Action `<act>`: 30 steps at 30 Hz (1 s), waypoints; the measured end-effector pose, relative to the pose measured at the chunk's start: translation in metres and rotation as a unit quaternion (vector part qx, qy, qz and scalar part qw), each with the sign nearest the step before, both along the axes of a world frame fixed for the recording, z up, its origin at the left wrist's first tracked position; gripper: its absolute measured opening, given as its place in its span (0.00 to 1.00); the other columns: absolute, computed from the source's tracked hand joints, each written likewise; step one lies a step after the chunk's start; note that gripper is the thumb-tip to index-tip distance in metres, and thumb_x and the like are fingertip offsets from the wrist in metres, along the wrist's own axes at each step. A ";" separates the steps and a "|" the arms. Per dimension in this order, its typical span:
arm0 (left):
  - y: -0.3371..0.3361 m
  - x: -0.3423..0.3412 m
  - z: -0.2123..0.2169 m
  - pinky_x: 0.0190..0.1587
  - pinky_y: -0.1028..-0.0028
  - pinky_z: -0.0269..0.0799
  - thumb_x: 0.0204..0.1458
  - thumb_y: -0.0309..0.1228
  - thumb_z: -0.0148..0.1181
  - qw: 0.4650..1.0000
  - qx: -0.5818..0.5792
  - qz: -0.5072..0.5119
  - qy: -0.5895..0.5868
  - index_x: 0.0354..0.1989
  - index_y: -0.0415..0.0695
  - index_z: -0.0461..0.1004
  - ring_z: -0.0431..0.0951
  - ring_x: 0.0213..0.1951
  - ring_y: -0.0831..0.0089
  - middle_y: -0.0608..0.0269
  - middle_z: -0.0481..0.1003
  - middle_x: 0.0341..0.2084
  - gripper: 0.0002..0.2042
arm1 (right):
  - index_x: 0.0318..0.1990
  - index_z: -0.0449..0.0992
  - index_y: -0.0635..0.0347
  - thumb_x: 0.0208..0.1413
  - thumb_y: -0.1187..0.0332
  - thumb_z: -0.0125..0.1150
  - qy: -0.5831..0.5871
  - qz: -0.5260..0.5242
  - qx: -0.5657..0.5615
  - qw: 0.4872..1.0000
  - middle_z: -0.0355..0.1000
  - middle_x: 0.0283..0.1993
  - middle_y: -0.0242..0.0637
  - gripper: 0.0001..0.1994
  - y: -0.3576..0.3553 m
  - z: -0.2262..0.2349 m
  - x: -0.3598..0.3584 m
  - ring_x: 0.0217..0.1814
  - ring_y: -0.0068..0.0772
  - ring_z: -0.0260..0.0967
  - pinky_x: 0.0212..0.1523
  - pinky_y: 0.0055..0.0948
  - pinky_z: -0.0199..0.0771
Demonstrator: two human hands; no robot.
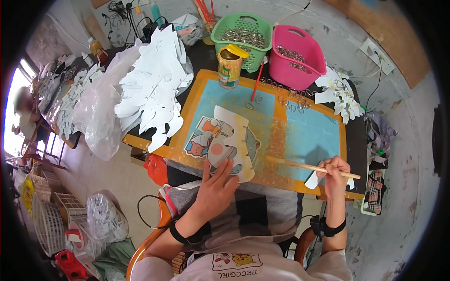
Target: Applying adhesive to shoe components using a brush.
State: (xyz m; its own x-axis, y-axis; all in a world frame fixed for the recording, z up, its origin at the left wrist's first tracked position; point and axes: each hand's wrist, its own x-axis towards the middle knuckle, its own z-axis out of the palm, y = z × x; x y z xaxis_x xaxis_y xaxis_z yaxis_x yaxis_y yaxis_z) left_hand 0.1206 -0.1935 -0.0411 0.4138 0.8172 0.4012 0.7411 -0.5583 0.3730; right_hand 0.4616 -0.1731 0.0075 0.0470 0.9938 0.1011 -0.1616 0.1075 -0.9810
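Observation:
My left hand (216, 187) lies with its fingers stretched out on flat printed cut-outs near the table's front edge. One cartoon cut-out (199, 143) shows at the left of this overlapping group. Beside it, a white paper cut-out (240, 136) carries yellowish smears along its right side. My right hand (335, 172) is closed around the wooden handle of a brush (307, 167). The brush points left, its blurred tip close to the smeared piece; contact cannot be told. Beneath my right hand lies another white cut-out (313, 180), partly hidden.
A large pile of white cut-outs (152, 84) stands at the left. Behind the work mat (344, 140) are a jar (228, 72) with a yellow lid, a green basket (241, 21) and a pink basket (297, 44) of metal pieces. Metal rings (293, 107) and a red stick (256, 84) lie nearby.

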 end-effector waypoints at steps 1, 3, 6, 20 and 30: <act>0.000 0.001 -0.001 0.67 0.38 0.42 0.49 0.27 0.62 1.000 -0.001 0.004 -0.010 0.39 0.42 0.74 0.67 0.62 0.55 0.45 0.70 0.57 0.09 | 0.23 0.68 0.64 0.51 0.79 0.56 0.019 -0.027 0.011 0.999 0.74 0.28 0.47 0.07 0.000 0.001 -0.002 0.26 0.31 0.74 0.30 0.27 0.78; 0.002 0.001 0.000 0.67 0.38 0.42 0.49 0.28 0.63 1.000 -0.004 -0.004 0.009 0.39 0.42 0.74 0.67 0.62 0.55 0.44 0.69 0.57 0.09 | 0.26 0.69 0.65 0.52 0.78 0.56 -0.018 -0.015 -0.007 1.000 0.74 0.29 0.46 0.05 -0.002 0.004 -0.007 0.26 0.31 0.75 0.31 0.26 0.78; 0.005 0.002 0.011 0.66 0.38 0.43 0.48 0.29 0.64 1.000 -0.016 0.000 -0.010 0.41 0.42 0.74 0.68 0.61 0.54 0.43 0.69 0.57 0.12 | 0.32 0.69 0.65 0.61 0.69 0.57 -0.008 -0.070 0.086 0.994 0.73 0.34 0.43 0.08 -0.005 0.016 -0.014 0.33 0.28 0.75 0.34 0.28 0.80; -0.043 0.027 0.054 0.43 0.76 0.68 0.64 0.29 0.49 0.783 -0.297 0.008 -0.547 0.41 0.33 0.78 0.73 0.39 0.77 0.60 0.75 0.34 0.13 | 0.45 0.74 0.56 0.47 0.67 0.70 -0.387 0.003 0.416 0.823 0.71 0.50 0.42 0.17 -0.050 -0.013 -0.140 0.47 0.47 0.72 0.46 0.39 0.74; -0.007 -0.003 0.023 0.35 0.80 0.64 0.66 0.35 0.47 0.799 -0.237 0.089 -0.545 0.29 0.34 0.74 0.69 0.29 0.82 0.66 0.74 0.24 0.18 | 0.43 0.75 0.56 0.50 0.67 0.60 -0.604 0.176 0.327 0.705 0.71 0.29 0.32 0.13 -0.014 -0.005 -0.137 0.31 0.33 0.73 0.30 0.31 0.72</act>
State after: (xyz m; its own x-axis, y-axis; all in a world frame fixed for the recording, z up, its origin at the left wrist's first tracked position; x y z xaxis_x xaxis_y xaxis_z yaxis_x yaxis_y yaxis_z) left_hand 0.1178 -0.2002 -0.0176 -0.1095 0.9914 0.0715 -0.1171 -0.0843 0.9895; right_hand 0.3246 -0.1868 0.0029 -0.7040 0.6451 0.2970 0.6203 0.7622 -0.1851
